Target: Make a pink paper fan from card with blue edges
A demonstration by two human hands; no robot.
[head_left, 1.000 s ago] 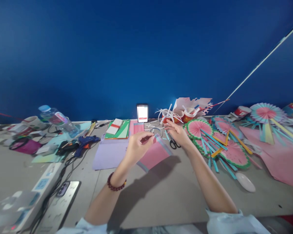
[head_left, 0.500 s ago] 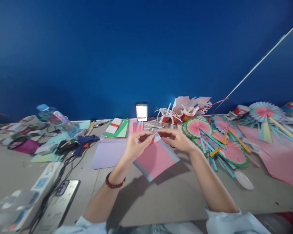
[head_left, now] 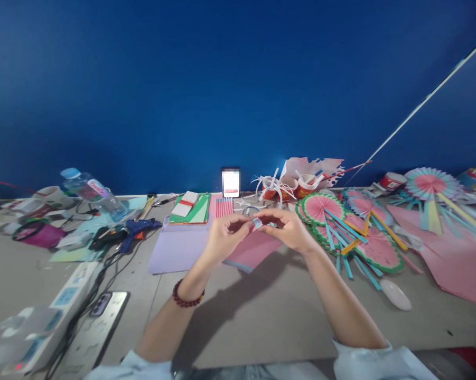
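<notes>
A pink paper (head_left: 254,248) with light blue strips along its edges hangs between my hands, above the grey table. My left hand (head_left: 229,235) pinches its upper corner from the left, thumb and fingers pressed together. From the right, my right hand (head_left: 283,228) pinches the same corner, which looks bent or rolled over between the fingertips. The two hands nearly touch at the thumbs. A dark red bead bracelet (head_left: 187,295) circles my left wrist.
Green and white papers (head_left: 192,207) lie on a lilac sheet (head_left: 178,248). A lit phone (head_left: 230,183) stands at the wall. Watermelon-patterned fans (head_left: 323,208) and a white spoon (head_left: 396,294) are right. Left are a glue gun (head_left: 133,232), bottle (head_left: 97,192) and power strip (head_left: 65,301).
The upper corner of the pink paper has been turned over between my fingers, and its lower part has risen, so less of the sheet shows. Both hands keep nearly the same place.
</notes>
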